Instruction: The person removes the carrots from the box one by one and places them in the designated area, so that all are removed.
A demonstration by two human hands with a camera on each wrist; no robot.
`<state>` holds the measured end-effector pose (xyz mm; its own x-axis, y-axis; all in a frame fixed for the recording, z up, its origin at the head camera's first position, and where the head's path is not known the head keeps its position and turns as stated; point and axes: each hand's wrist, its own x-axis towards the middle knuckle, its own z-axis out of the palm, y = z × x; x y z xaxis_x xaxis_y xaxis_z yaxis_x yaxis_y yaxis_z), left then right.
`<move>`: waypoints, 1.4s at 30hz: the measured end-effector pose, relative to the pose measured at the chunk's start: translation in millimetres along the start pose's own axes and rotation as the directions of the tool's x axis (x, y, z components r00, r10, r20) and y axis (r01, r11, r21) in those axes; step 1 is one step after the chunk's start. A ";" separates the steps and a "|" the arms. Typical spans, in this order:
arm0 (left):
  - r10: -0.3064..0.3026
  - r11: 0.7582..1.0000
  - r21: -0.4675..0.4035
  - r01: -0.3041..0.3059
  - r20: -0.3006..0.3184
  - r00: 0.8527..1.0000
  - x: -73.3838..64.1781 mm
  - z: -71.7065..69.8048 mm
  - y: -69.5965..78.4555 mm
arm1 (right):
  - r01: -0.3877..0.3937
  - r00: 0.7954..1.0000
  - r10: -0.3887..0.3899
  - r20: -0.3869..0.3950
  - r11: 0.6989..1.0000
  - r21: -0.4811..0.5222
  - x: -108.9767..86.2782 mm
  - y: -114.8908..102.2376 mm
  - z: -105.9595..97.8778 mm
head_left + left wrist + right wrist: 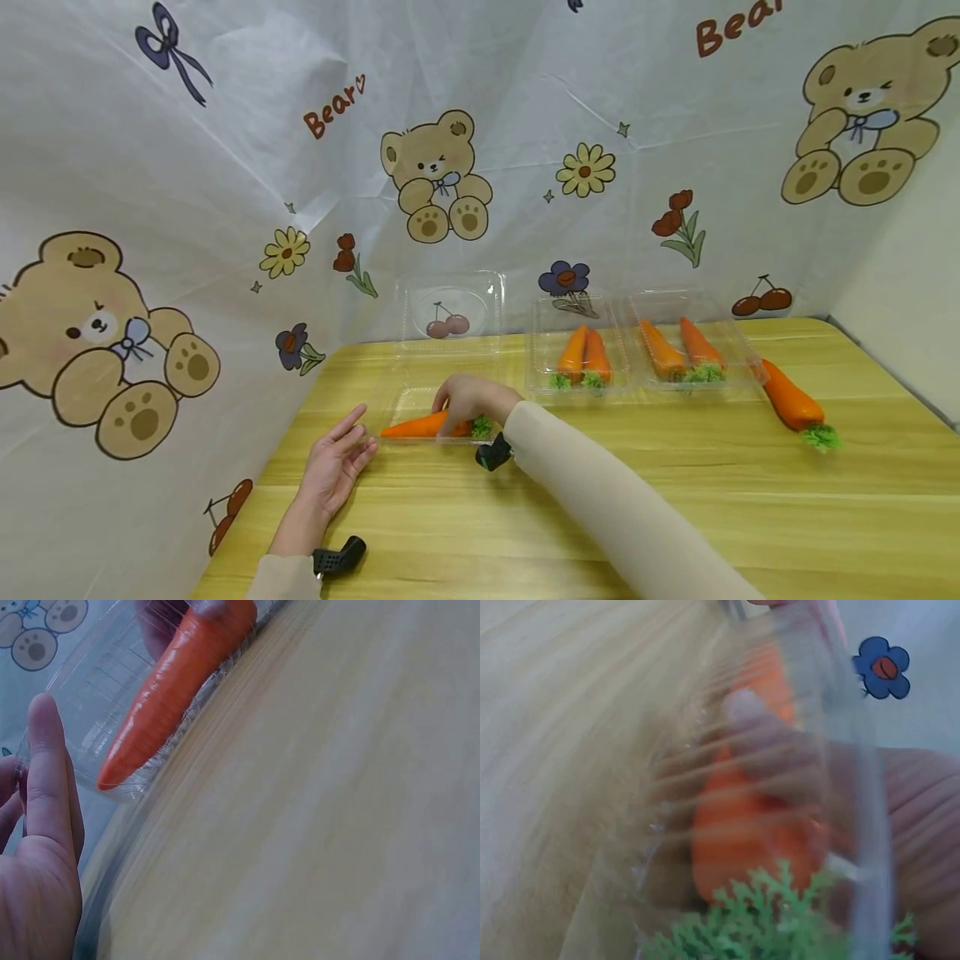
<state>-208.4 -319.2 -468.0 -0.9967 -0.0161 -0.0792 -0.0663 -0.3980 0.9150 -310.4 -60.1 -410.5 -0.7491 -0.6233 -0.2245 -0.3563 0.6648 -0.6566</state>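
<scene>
Largest first: backdrop (517,58), a white printed sheet, behind everything; below it the wood-grain surface (600,517).

Three clear boxes along the far part of the surface. Open box (401,404) at left, its lid (450,312) standing upright behind it, by the sheet. Middle box (543,358) and right box (678,304) each contain two carrots, tips away from the person.

Right hand (476,396): reaches in over the open box from the right, fingers bent round the carrot (412,427), gap closed down to its thickness. The right wrist view is blurred, but shows the thumb against the orange side, seen through the plastic.

Left hand (337,462): just outside the open box, near its front left corner; fingers mostly straight and a little spread, no object held. Contact with the plastic: cannot tell.

Key relation: the carrot is inside the open box, along its front wall, long axis left to right and roughly parallel to that wall. Tip points left, toward the left hand; leafy top (482,427) at the right end, near the right wrist. Right hand is the nearer, already on the thicker part; the left has the box's side between it and the tip. Judgement: little slack lengthwise, more toward the lid.

Loose carrot (795,402): on the surface beside the right box, leaves toward the person.
</scene>
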 end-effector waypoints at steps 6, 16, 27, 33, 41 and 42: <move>-0.018 1.000 -0.011 0.018 -0.015 1.000 0.0 0.3 1.5 | 0.015 1.000 -0.017 -0.015 0.995 -0.101 2.8 -2.7 3.0; -0.003 1.000 -0.003 0.003 -0.012 1.000 -0.7 -0.3 0.1 | 0.009 1.000 -0.009 -0.015 0.999 -0.035 2.2 -3.9 3.2; 0.008 1.000 -0.027 -0.008 0.004 1.000 -1.6 -1.2 1.0 | 0.038 0.999 -0.039 0.007 0.999 0.038 -5.2 -10.1 -9.0; 0.001 1.000 -0.013 -0.001 -0.002 1.000 -1.2 0.3 2.3 | 0.053 0.999 -0.053 -0.006 0.997 0.062 -10.0 -6.3 -16.1; -0.001 1.000 -0.007 0.001 -0.015 1.000 -1.2 -1.1 1.4 | 0.049 0.998 -0.044 -0.036 0.983 0.176 -17.9 -6.8 -20.4; 0.001 1.000 -0.007 -0.001 -0.019 1.000 -1.3 -1.3 1.2 | 0.050 0.998 -0.043 -0.038 0.980 0.193 -18.9 -7.1 -20.8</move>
<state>-207.1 -320.8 -467.4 -0.9958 -0.0334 -0.0858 -0.0650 -0.4044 0.9123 -305.4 -44.5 -386.6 -0.7535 -0.6355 -0.1685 -0.2787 0.5410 -0.7935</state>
